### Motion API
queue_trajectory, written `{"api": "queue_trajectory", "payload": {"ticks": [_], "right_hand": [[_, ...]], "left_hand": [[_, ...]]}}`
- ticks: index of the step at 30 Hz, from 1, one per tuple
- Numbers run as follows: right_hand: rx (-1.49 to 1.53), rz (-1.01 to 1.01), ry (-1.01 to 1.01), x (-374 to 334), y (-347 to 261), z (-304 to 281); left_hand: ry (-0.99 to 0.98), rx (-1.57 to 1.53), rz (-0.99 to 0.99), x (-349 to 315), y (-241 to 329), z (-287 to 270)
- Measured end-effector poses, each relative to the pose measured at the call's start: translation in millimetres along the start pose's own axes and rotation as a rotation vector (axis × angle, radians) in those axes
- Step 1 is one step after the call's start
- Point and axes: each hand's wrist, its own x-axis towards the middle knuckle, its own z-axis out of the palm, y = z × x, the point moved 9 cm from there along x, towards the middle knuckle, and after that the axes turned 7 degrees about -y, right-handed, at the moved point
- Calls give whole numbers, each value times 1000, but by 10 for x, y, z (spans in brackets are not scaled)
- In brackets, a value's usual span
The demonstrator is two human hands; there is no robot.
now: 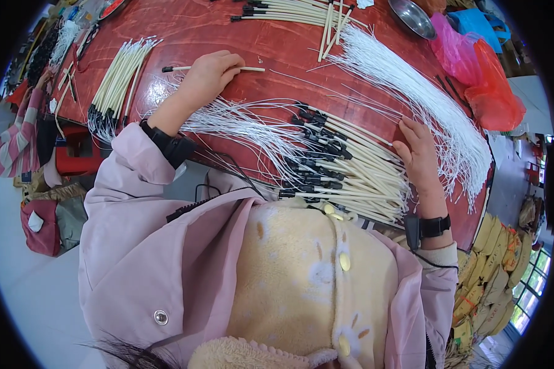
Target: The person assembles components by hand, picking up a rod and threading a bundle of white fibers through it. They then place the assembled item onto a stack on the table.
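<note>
My left hand (210,75) is closed around a thin cream-coloured tube (252,69) with a black end piece, held level just above the red table. Off to the right, the fingers of my right hand (420,150) pinch a thin white string (357,98), which stretches back toward the tube's bare end. Whether the string enters the tube is too fine to tell. Between my hands, close to my body, lies a pile of similar tubes (369,163) with black ends and white strings trailing left. A thick bundle of loose white strings (412,83) spreads beyond my right hand.
A bunch of tubes (118,77) lies at the left, and more tubes (289,12) at the far edge. A metal bowl (412,17), pink bag (454,46) and red bag (495,92) sit far right. A person in a striped sleeve (23,132) is at the left.
</note>
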Motion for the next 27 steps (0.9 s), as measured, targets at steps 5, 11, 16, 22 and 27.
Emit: {"api": "queue_trajectory", "payload": {"ticks": [5, 11, 16, 22, 27], "right_hand": [[-3, 13, -16, 29, -28, 2], [-25, 2, 32, 32, -50, -20], [-24, 25, 15, 25, -41, 7], [-33, 34, 13, 34, -52, -7], [-13, 95, -70, 45, 10, 33]], "left_hand": [[2, 20, -38, 24, -65, 19], [-10, 32, -22, 100, -52, 47], [-14, 64, -23, 130, -68, 69], [-23, 112, -6, 158, -57, 87], [-18, 122, 9, 183, -54, 93]]}}
